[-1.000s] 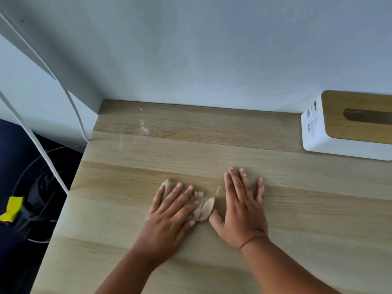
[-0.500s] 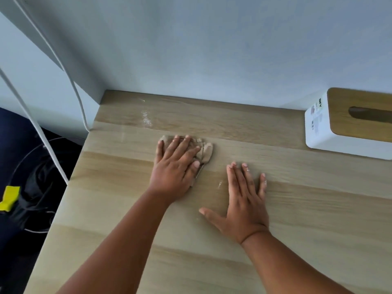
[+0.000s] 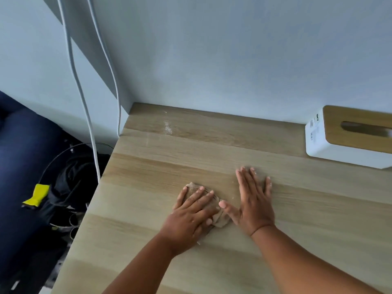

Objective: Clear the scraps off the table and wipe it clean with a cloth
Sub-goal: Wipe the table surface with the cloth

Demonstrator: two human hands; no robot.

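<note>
A crumpled beige cloth (image 3: 220, 222) lies on the light wooden table (image 3: 318, 219), mostly hidden under my left hand (image 3: 192, 217), which presses it flat with straight fingers. My right hand (image 3: 253, 203) rests palm down on the tabletop right beside the cloth, fingers spread, its thumb touching the cloth's edge. A shiny wet smear (image 3: 168, 126) shows near the table's far left corner. A few tiny pale specks (image 3: 233, 182) lie by my right hand.
A white tissue box with a wooden lid (image 3: 347, 136) stands at the back right against the wall. Two white cables (image 3: 93, 128) hang past the table's left edge. Below on the left are a dark bag and a yellow item (image 3: 37, 195).
My left hand slid the cloth away to the far side of the table, then pulled it back near me beside my right hand. The right hand stayed flat in place.
</note>
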